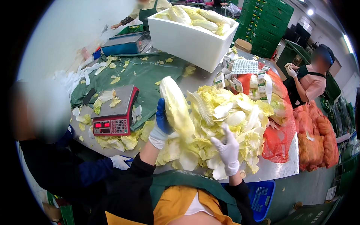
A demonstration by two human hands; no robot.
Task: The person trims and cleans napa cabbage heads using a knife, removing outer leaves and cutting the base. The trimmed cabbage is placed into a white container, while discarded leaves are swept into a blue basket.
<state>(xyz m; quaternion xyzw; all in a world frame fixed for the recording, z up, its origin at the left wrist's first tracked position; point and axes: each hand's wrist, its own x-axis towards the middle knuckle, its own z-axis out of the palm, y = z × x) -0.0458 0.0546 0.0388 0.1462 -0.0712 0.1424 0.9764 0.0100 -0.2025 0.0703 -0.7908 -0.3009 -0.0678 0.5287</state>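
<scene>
My left hand (161,123), in a white glove with a blue coated one over its palm and fingers, holds a trimmed napa cabbage (177,107) upright by its side. To the right, my right hand (228,150) is raised in a white glove, fingers spread, with nothing in it. It hovers over a big heap of loose yellow-white cabbage leaves (236,116) on the metal table. Left of the cabbage stands a red digital scale (112,126) with leaf scraps on its plate. Behind the heap, red mesh sacks (281,140) hold more cabbages.
A white foam box (191,42) full of cabbages stands at the back. Label strips (263,84) lie over the sacks. A co-worker (70,168) is close at my left; another (309,73) stands at the right. A blue crate (261,197) sits below the table edge (281,175).
</scene>
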